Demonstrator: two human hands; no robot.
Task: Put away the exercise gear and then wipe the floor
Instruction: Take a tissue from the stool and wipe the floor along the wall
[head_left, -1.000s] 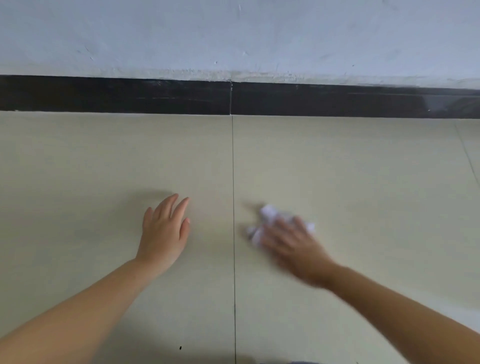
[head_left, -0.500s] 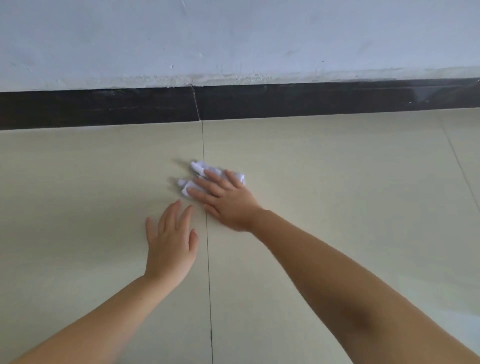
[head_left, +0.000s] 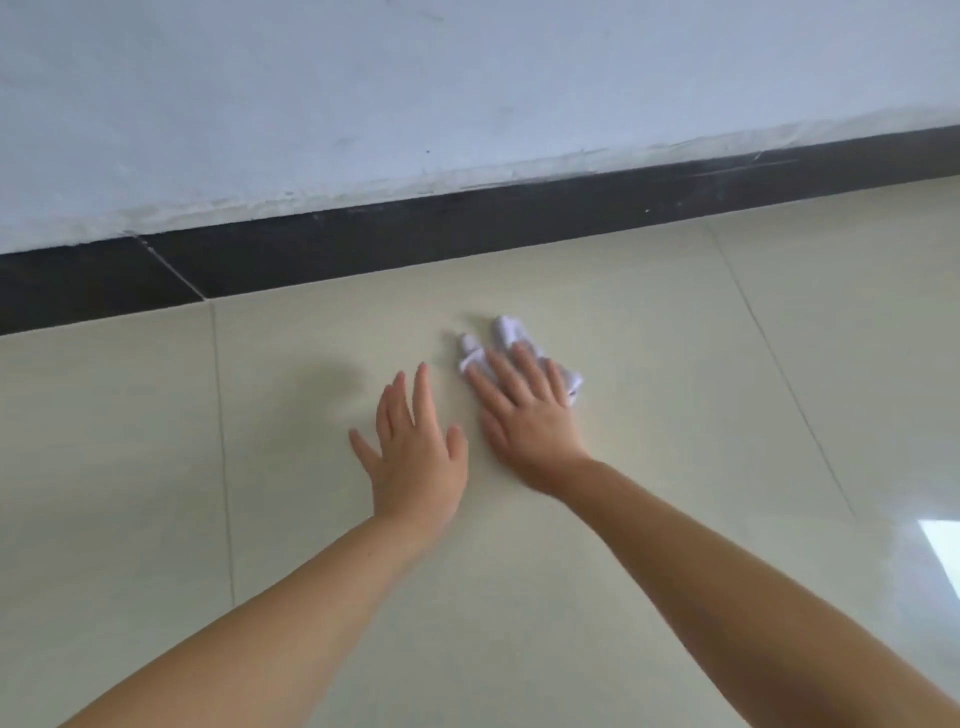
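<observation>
- Head view: the right hand (head_left: 524, 415) lies flat on a crumpled white cloth (head_left: 511, 338), its fingers (head_left: 523, 364) straight and spread over it, pressing it against the floor (head_left: 675, 415); nothing is curled round the cloth.
- Head view: the cloth sits on a cream tile, near the dark skirting board (head_left: 467, 228) though not touching it; parts of it stick out beyond the fingertips and to the right of the hand.
- Head view: the left hand (head_left: 415, 452) is just beside the right one, palm down, fingers straight and slightly fanned, holding nothing. Whether its palm bears on the tile or sits a little above cannot be told; a soft shadow falls to its left.
- Head view: the two hands are side by side, close but not touching, with both bare forearms reaching in from the bottom edge.
- Head view: a thin grout line (head_left: 221, 441) runs down the floor well to the left of the hands, and another slants on the right.
- Head view: above the skirting board stands a pale wall (head_left: 467, 78), scuffed along its lower edge.
- Head view: a bright reflection (head_left: 943, 545) shows on the glossy tile at the right edge.
</observation>
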